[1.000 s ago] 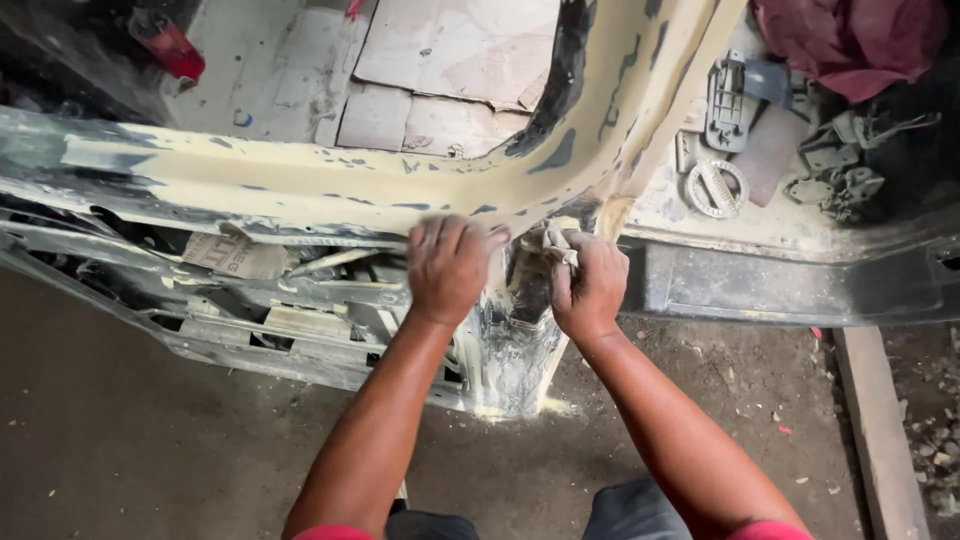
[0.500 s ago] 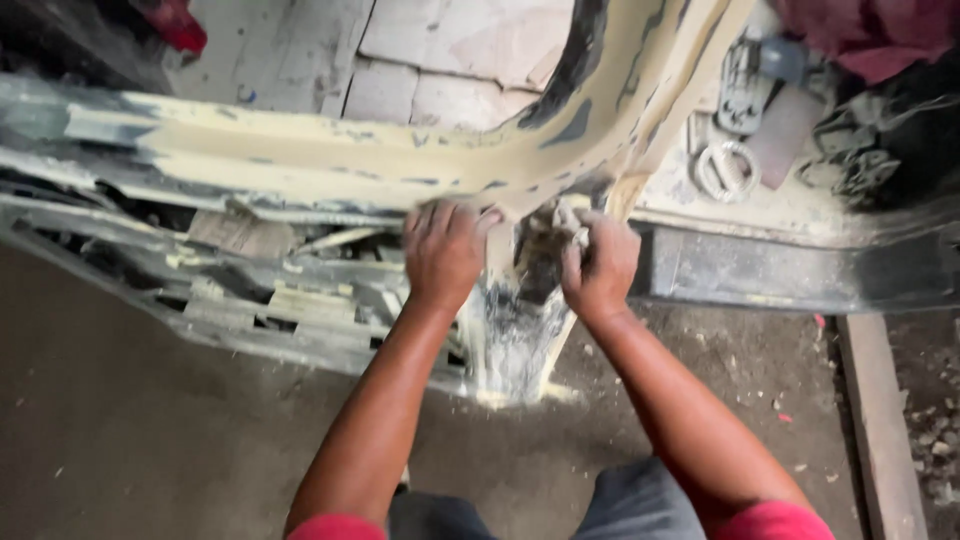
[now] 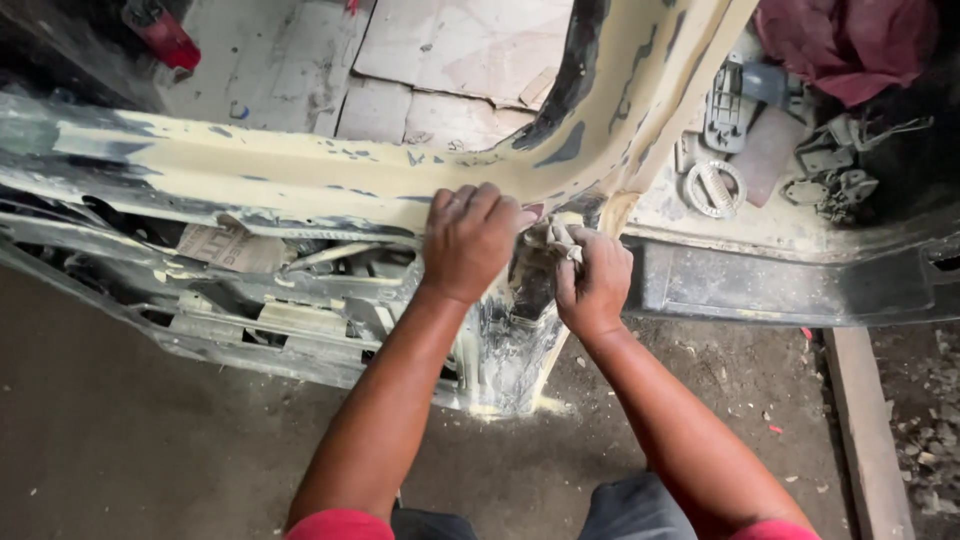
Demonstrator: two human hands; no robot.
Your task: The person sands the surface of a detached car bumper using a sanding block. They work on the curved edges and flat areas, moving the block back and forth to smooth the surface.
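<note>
While gripping rag [image 3: 548, 238]: right hand [image 3: 595, 280] closed

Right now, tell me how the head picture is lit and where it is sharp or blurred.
Head view: soft, even daylight with no hard glare; the left hand and right hand, gripping a crumpled rag, are fairly sharp on the cream-coated car body frame; the far left edge smears with blur; the dark cavity at upper right by the maroon cloth loses detail in shadow.
</note>
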